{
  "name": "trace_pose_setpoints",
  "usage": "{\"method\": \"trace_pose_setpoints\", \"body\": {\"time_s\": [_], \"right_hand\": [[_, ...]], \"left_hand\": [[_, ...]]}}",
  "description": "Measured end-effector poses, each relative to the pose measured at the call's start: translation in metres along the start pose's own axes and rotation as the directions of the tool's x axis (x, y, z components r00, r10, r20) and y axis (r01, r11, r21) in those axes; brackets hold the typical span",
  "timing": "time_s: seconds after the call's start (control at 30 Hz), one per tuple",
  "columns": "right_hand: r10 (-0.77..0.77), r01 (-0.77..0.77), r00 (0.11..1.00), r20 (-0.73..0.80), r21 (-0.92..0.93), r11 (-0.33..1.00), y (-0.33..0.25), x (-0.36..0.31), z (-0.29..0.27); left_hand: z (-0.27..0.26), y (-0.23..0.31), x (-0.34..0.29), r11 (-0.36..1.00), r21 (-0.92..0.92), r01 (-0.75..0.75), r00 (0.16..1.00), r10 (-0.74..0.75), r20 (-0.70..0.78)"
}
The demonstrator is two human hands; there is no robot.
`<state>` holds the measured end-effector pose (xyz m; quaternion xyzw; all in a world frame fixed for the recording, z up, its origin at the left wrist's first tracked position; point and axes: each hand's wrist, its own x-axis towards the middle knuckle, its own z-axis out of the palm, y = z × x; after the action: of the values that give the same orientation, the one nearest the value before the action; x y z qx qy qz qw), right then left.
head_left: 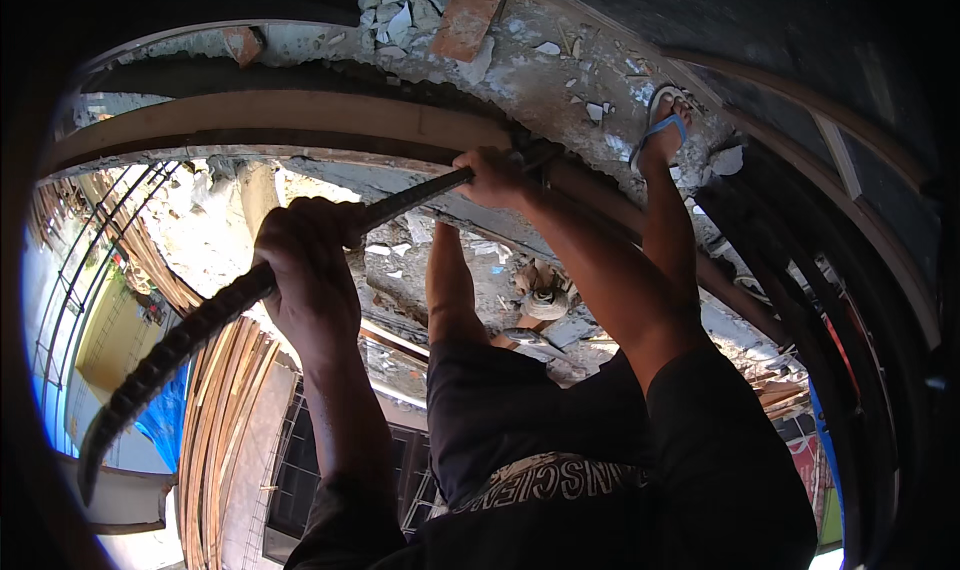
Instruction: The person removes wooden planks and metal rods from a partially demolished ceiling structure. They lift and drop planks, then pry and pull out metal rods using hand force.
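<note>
Nearest to us, at 6 o'clock, are our dark shorts (600,490) with pale lettering, and our two bare legs go up from them. One foot stands in a blue-strapped sandal (664,130) on rubble at 1 o'clock.

Our left hand (312,270) is closed in a full fist around the long, dark, ribbed steel bar (200,325), near its middle. Our right hand (492,178) is wrapped tight on the same bar further up, close to the working end. The bar runs from its free curved end at 8 o'clock up to about 12 o'clock, where its tip seems to go in beside the long pale wooden beam (300,120). The tip itself is hidden behind the right hand, so we cannot tell how deep it sits.

Above the beam lies broken grey plaster and masonry debris (400,10) with a reddish brick piece (466,15). At 9 o'clock we see open space far below, with a thin metal railing (70,270).

To lever well, we judge that both fists should remain firmly closed and well apart on the bar, so the left hand gives the long lever arm. We push slowly, not with a jerk, because a slipping tip could throw us toward the open side. We keep the feet wide on firm ground, not on loose pieces.
</note>
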<state>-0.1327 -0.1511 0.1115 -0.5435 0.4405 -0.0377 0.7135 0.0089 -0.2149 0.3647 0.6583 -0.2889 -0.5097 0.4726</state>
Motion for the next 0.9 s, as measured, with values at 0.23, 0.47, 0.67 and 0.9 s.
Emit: {"method": "trace_pose_setpoints", "body": {"time_s": [0.23,0.47,0.67,0.9], "right_hand": [[0.070,-0.015,0.981,-0.179,0.290,0.957,0.026,0.032,-0.015],[-0.194,0.201,0.880,-0.434,-0.031,0.979,-0.001,-0.001,0.077],[-0.217,0.171,0.941,-0.258,-0.188,0.967,-0.016,-0.023,0.113],[-0.280,0.210,0.925,-0.259,-0.265,0.941,-0.017,-0.032,0.126]], "left_hand": [[0.081,-0.026,0.103,0.996,0.078,-0.054,0.975,0.069,-0.211],[-0.059,-0.024,-0.010,0.961,-0.278,0.002,0.910,-0.117,-0.397],[-0.161,-0.057,-0.112,0.928,-0.344,0.139,0.732,-0.331,-0.596],[-0.207,-0.087,-0.139,0.891,-0.431,0.142,0.749,-0.381,-0.542]]}}
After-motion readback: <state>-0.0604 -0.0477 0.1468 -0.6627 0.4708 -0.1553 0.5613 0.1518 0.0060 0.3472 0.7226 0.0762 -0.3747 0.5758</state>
